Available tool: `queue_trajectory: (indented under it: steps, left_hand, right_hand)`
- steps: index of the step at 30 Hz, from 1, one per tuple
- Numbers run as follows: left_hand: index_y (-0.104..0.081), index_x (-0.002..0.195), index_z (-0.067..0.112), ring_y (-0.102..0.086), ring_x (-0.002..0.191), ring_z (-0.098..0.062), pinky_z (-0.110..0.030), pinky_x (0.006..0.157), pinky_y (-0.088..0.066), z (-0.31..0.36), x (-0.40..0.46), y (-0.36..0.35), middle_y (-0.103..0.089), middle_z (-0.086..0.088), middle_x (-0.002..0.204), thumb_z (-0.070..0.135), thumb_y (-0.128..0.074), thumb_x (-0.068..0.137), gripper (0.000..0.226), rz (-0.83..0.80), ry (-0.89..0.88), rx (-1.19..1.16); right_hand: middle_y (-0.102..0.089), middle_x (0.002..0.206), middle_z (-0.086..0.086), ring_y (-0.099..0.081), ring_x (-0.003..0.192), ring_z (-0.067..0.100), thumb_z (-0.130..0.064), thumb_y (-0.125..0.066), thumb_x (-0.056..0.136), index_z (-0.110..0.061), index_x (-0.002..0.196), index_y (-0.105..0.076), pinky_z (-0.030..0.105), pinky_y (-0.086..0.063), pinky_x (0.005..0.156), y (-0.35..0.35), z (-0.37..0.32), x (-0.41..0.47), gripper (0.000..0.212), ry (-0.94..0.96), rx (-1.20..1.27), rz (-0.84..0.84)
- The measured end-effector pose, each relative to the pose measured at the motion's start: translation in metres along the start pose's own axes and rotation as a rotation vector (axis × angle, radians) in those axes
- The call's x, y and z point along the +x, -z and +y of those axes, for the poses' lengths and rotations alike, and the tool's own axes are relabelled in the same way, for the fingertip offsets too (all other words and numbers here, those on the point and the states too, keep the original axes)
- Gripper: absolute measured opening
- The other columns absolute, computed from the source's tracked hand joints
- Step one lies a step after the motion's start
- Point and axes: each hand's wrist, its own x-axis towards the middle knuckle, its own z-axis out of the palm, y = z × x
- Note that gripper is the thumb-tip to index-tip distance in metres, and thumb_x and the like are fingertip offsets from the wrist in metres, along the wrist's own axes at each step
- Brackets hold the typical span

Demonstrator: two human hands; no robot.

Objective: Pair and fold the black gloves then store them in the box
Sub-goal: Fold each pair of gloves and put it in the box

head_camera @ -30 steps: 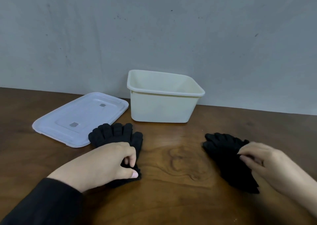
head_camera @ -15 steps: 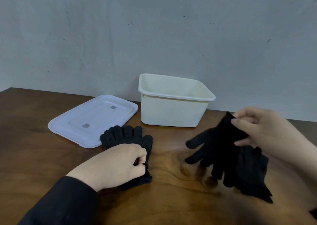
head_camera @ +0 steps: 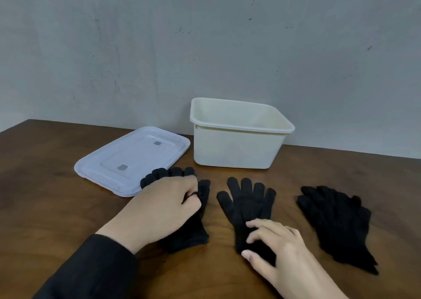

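Covering a glove stack (head_camera: pixel 200 228), the left hand (head_camera: pixel 164 209) pinches it; right hand (head_camera: pixel 280 246) fingers (head_camera: pixel 257 224) are spread, pressing a glove (head_camera: pixel 247 204) on the wooden bench (head_camera: pixel 45 184).

Open cream plastic box (head_camera: pixel 237 149) at the back of the brown wooden table (head_camera: pixel 45 196), flat white plastic lid (head_camera: pixel 129 159) left of it, three lots of black knitted gloves in front: left pile (head_camera: pixel 202 196) touching the lid, single glove (head_camera: pixel 247 203) in the middle, right pile (head_camera: pixel 337 221) apart.

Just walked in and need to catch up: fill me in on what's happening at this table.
A person is sorting black gloves. The left hand grips the left pile, while the right hand presses a single glove flat on the table. Another pile lies to the right. The cream box stands open, its lid beside it.
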Motion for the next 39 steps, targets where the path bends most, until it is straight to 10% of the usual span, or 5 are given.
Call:
queue_trajectory:
  steps: [3,10,19,30,39]
  left_hand:
    - [-0.046,0.076,0.027,-0.053,0.064,-0.012,-0.029,0.057,-0.044,0.007,-0.001,0.0,-0.056,0.0,0.067,0.038,-0.043,0.095,0.023,0.109,0.028,-0.128]
    - [-0.053,0.083,0.031,-0.057,0.074,-0.008,-0.022,0.067,-0.046,0.048,-0.008,-0.023,-0.059,0.007,0.078,0.034,-0.045,0.099,0.018,0.122,-0.12,-0.486]
    - [-0.06,0.096,0.04,-0.06,0.093,-0.001,-0.017,0.075,-0.048,0.039,-0.012,-0.031,-0.064,0.021,0.092,0.047,-0.042,0.096,0.02,0.262,-0.16,-0.367]
    - [-0.06,0.098,0.039,-0.059,0.081,0.001,-0.022,0.073,-0.052,0.017,-0.002,-0.039,-0.064,0.019,0.085,0.045,-0.043,0.098,0.018,0.271,0.071,-0.188]
    - [-0.059,0.127,0.04,-0.046,0.106,-0.002,-0.028,0.1,-0.034,0.021,-0.001,-0.055,-0.057,0.018,0.114,0.05,-0.05,0.095,0.035,-0.175,-0.285,0.082]
  right_hand:
    - [-0.043,0.125,-0.044,-0.027,0.129,-0.02,-0.093,-0.02,0.071,-0.053,0.102,-0.056,0.026,-0.019,0.114,-0.002,-0.001,-0.004,0.063,-0.027,0.062,0.096]
    - [-0.045,0.134,-0.043,-0.045,0.123,-0.017,-0.05,-0.077,0.074,-0.054,0.141,-0.032,0.012,-0.048,0.091,0.018,-0.041,0.0,0.081,-0.008,0.691,0.128]
    - [-0.073,0.09,-0.008,-0.071,0.055,0.019,-0.02,-0.058,0.098,-0.027,0.093,-0.069,0.033,-0.055,0.065,0.076,-0.049,0.016,0.013,-0.142,0.587,0.259]
    - [-0.077,0.092,0.0,-0.075,0.077,0.009,-0.023,-0.066,0.093,-0.023,0.092,-0.074,0.022,-0.054,0.073,0.16,-0.034,0.073,0.009,-0.103,0.443,0.305]
    - [-0.055,0.121,-0.034,-0.043,0.116,-0.026,-0.01,-0.068,0.088,-0.04,0.12,-0.067,0.001,-0.028,0.104,0.035,0.0,0.023,0.044,0.076,0.128,0.252]
